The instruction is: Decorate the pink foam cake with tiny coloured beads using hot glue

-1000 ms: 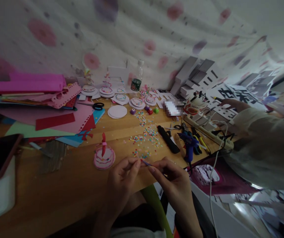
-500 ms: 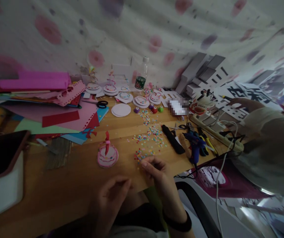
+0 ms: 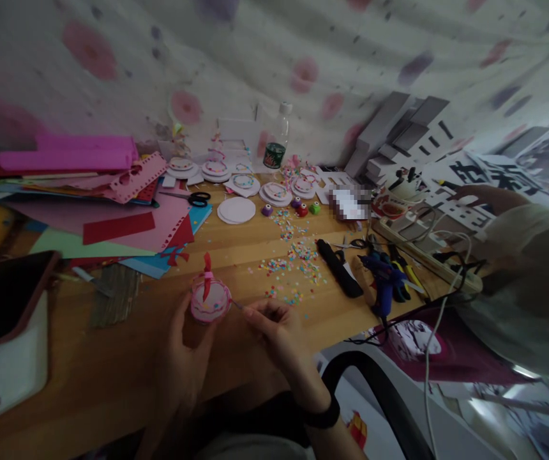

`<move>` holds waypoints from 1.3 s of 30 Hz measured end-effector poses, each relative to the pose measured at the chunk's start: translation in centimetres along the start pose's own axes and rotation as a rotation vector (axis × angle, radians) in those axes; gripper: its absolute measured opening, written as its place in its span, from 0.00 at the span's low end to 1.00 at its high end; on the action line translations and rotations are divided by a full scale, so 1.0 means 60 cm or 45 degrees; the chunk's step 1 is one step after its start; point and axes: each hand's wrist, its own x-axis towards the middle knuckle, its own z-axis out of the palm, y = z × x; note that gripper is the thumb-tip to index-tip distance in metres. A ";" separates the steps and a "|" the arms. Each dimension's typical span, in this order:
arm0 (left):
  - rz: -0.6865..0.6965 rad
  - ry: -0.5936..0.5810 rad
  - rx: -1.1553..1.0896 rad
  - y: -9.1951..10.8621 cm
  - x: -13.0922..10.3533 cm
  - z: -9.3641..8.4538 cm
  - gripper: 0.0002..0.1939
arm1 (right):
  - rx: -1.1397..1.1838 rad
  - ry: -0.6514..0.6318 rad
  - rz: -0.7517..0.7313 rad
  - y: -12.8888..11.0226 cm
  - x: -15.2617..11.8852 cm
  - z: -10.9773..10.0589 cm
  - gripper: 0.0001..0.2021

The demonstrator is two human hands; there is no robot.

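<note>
Left hand (image 3: 186, 351) holds the pink-trimmed disc (image 3: 210, 308), fingers around its rim; right hand (image 3: 279, 329) pinches a thin stick (image 3: 237, 305) at its three o'clock: dab lightly.

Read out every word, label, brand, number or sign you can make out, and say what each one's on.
None can be quoted with certainty.
Green label on the bottle: pale lettering, too small and blurred to read.
White sheets at the right: large dark shapes like Chinese characters, too slanted and blurred to read surely.
Red and white cup: markings too blurred to read.
</note>
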 end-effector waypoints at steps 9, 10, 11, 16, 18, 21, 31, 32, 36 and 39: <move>-0.101 0.084 0.085 -0.003 0.001 0.006 0.32 | -0.056 -0.024 0.037 0.001 0.007 0.001 0.12; -0.122 0.079 0.086 -0.001 0.001 0.006 0.32 | -0.063 -0.020 0.045 0.000 0.007 0.001 0.12; -0.142 0.076 0.080 0.000 0.001 0.005 0.32 | -0.072 -0.018 0.050 0.000 0.007 0.001 0.12; -0.137 0.053 0.068 -0.002 0.000 0.005 0.33 | -0.094 -0.017 0.043 -0.001 0.006 0.003 0.13; -0.107 0.053 0.078 -0.006 0.000 0.005 0.32 | -0.113 -0.009 0.038 -0.001 0.006 0.003 0.13; -0.090 0.037 0.062 -0.012 0.000 0.006 0.32 | -0.144 -0.005 0.028 -0.001 0.008 0.005 0.13; -0.031 0.046 0.052 -0.025 0.001 0.005 0.33 | -0.214 -0.002 -0.004 -0.006 0.007 0.007 0.12; -0.028 0.052 0.051 -0.026 0.001 0.005 0.33 | -0.224 0.000 -0.005 -0.006 0.007 0.008 0.12; -0.043 0.069 0.019 -0.023 0.000 0.008 0.31 | -0.248 0.023 -0.003 -0.008 0.007 0.010 0.12; -0.071 0.053 0.018 -0.017 0.000 0.007 0.29 | -0.238 0.022 -0.001 -0.010 0.007 0.012 0.12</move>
